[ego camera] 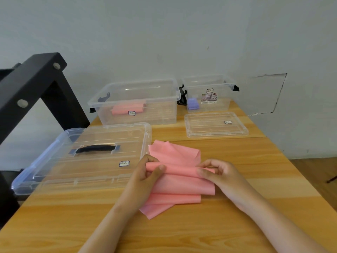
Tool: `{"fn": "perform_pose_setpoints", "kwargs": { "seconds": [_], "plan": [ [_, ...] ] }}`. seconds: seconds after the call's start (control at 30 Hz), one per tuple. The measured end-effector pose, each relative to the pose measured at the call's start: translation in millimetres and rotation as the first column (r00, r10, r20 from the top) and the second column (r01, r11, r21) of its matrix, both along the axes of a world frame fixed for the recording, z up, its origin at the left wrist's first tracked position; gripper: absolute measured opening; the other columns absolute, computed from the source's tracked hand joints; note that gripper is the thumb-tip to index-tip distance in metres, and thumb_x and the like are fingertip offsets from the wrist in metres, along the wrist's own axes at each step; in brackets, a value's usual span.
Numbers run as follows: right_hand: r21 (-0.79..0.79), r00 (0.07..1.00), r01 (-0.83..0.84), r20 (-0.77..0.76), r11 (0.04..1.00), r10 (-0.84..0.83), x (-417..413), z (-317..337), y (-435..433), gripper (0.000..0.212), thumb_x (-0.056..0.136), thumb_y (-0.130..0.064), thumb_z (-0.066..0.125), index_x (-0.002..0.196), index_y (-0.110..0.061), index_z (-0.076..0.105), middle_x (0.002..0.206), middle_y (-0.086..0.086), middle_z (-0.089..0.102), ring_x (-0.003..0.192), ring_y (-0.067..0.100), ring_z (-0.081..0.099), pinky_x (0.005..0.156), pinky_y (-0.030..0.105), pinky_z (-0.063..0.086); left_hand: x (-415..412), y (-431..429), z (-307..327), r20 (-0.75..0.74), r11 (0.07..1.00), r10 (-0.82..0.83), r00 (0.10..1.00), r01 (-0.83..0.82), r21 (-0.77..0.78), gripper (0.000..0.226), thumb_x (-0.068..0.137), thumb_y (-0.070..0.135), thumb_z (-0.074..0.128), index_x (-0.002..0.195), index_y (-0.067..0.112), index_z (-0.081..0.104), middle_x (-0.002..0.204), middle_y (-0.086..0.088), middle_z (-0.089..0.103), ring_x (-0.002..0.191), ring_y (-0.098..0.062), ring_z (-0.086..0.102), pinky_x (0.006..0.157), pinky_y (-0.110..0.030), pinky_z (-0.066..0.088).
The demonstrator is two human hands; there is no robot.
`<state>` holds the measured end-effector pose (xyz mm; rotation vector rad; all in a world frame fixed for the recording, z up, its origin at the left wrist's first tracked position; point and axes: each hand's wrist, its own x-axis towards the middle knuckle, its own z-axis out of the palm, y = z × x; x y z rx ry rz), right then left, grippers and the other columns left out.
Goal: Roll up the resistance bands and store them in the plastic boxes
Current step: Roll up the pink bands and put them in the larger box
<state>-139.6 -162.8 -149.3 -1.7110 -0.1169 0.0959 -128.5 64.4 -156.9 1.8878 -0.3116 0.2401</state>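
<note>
A pink resistance band (176,181) lies folded in loose layers on the wooden table (255,161), with a short roll formed across its middle. My left hand (147,170) pinches the roll's left end. My right hand (213,170) pinches its right end. At the back stands a large clear plastic box (164,88), open, with a rolled pink band (127,109) inside. To its right a smaller clear box (224,83) holds a rolled purple band (193,103).
The large lid with a black handle (82,157) lies flat at the left, close to my left hand. The small lid (215,125) lies in front of the smaller box. A black metal frame (32,84) rises at the left table edge. A white wall stands behind.
</note>
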Motion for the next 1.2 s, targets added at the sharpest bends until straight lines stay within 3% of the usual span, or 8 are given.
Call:
{"fn": "perform_pose_setpoints", "kwargs": {
  "seconds": [0.13,0.27,0.4,0.67,0.87,0.97,1.07,1.2],
  "plan": [
    [0.011,1.000,-0.011,0.012,1.000,0.011,0.6,-0.1,0.1,0.021,0.072,-0.044,0.071,0.084,-0.026,0.072,0.079,-0.005,0.068,0.076,0.006,0.060,0.069,0.020,0.040,0.5,0.9,-0.4,-0.017,1.000,-0.012,1.000,0.012,-0.022,0.030,0.095,0.027,0.056,0.081,0.002,0.049,0.066,0.011,0.041,0.062,-0.003,0.037,0.058,-0.015,0.032],
    [0.026,0.999,-0.035,-0.005,0.999,0.035,0.1,0.7,-2.6,0.021,0.073,-0.042,0.074,0.089,-0.027,0.071,0.083,0.002,0.068,0.077,0.008,0.061,0.068,0.018,0.041,0.9,1.7,0.6,-0.027,0.999,-0.035,0.999,0.035,-0.017,0.030,0.092,0.032,0.054,0.077,0.006,0.049,0.064,0.013,0.040,0.061,-0.003,0.036,0.056,-0.015,0.031],
    [0.072,0.994,-0.106,-0.028,0.992,0.108,0.5,-0.3,-2.7,0.044,0.065,-0.038,0.084,0.105,-0.033,0.067,0.103,-0.008,0.071,0.098,0.008,0.066,0.078,0.018,0.047,0.4,1.3,3.5,-0.035,0.999,-0.018,0.999,0.017,-0.040,0.023,0.094,0.021,0.053,0.076,0.008,0.049,0.060,0.017,0.042,0.059,0.002,0.038,0.057,-0.014,0.032],
    [0.056,0.994,-0.095,-0.040,0.994,0.098,0.8,-0.6,-2.1,0.023,0.074,-0.040,0.073,0.094,-0.028,0.073,0.095,-0.001,0.071,0.090,0.010,0.064,0.082,0.024,0.043,-1.4,1.1,5.8,-0.033,0.997,-0.050,0.998,0.047,-0.066,0.032,0.089,0.036,0.053,0.079,0.006,0.049,0.062,0.017,0.042,0.060,0.000,0.038,0.057,-0.014,0.033],
    [0.031,1.000,-0.018,0.019,0.999,0.017,0.2,-0.8,-2.8,0.013,0.080,-0.017,0.075,0.091,-0.023,0.072,0.093,0.002,0.071,0.085,0.012,0.064,0.074,0.020,0.046,-0.8,2.7,4.0,-0.072,0.994,-0.086,0.994,0.081,-0.070,0.033,0.083,0.044,0.054,0.083,0.011,0.055,0.075,0.017,0.050,0.072,0.001,0.046,0.069,-0.010,0.036],
    [0.047,0.999,-0.020,0.030,0.999,0.018,-0.7,-0.3,-3.6,0.016,0.078,-0.013,0.077,0.091,-0.022,0.071,0.089,-0.003,0.070,0.081,0.006,0.063,0.069,0.013,0.045,0.6,1.3,2.5,-0.080,0.998,-0.063,0.995,0.062,-0.016,0.012,0.089,0.026,0.066,0.087,0.016,0.058,0.079,0.019,0.055,0.068,0.001,0.046,0.065,-0.011,0.036],
    [0.044,0.999,-0.035,0.001,0.998,0.035,0.6,-1.7,-3.9,0.018,0.077,-0.022,0.079,0.093,-0.023,0.071,0.091,-0.010,0.072,0.086,0.002,0.064,0.071,0.008,0.044,0.5,0.3,0.9,-0.075,0.999,-0.012,0.997,0.009,-0.040,0.022,0.082,0.003,0.071,0.094,0.015,0.058,0.079,0.012,0.050,0.051,0.000,0.034,0.050,-0.012,0.029],
    [-0.005,0.999,0.031,0.009,1.000,-0.031,3.7,-3.0,-4.0,0.010,0.081,-0.017,0.074,0.088,-0.023,0.073,0.083,-0.013,0.070,0.080,0.000,0.063,0.068,0.007,0.043,1.3,1.9,-2.1,-0.093,0.997,-0.074,0.993,0.073,-0.015,0.016,0.085,0.013,0.071,0.096,0.016,0.061,0.080,0.019,0.056,0.058,0.005,0.043,0.057,-0.010,0.034]
  ]
}}
